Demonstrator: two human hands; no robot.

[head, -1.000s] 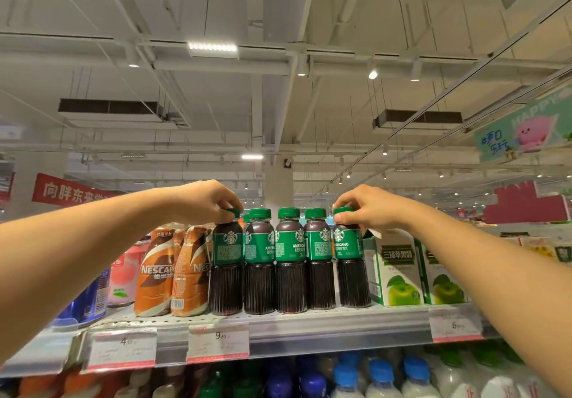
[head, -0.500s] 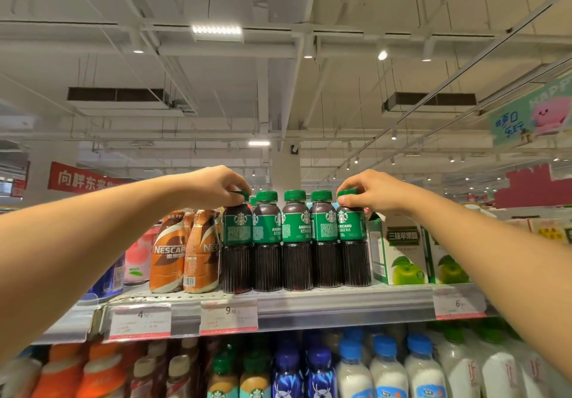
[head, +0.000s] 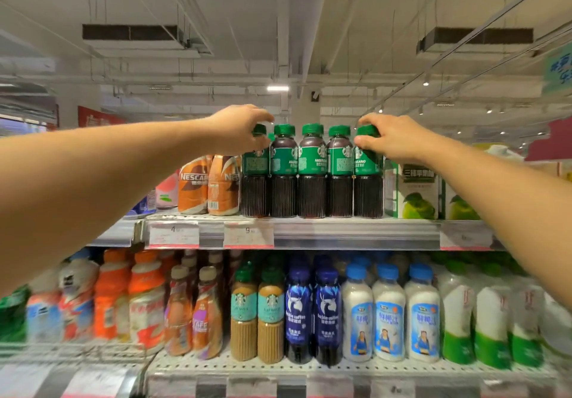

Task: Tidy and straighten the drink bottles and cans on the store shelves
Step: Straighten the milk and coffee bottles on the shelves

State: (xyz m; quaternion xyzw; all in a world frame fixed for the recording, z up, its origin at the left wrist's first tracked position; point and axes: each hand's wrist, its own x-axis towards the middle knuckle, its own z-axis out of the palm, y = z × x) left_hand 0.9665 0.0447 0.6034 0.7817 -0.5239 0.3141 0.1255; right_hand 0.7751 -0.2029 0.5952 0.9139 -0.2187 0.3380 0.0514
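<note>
A row of dark coffee bottles with green labels and green caps stands upright at the front of the top shelf (head: 356, 232). My left hand (head: 238, 130) grips the neck and cap of the leftmost green-capped bottle (head: 254, 181). My right hand (head: 391, 139) grips the cap and neck of the rightmost green-capped bottle (head: 368, 181). Three more bottles (head: 312, 178) stand touching side by side between the two held ones. More caps show behind the front row.
Orange Nescafe bottles (head: 209, 185) stand left of the row, white-and-green juice cartons (head: 416, 192) right of it. The lower shelf (head: 309, 370) holds several orange, Starbucks, blue coffee and white milk bottles. Price tags (head: 247, 235) hang on the top shelf's edge.
The camera has tilted down, so the lower shelf now shows in full. Both hands stay on the end bottles' caps; the row looks unchanged.
</note>
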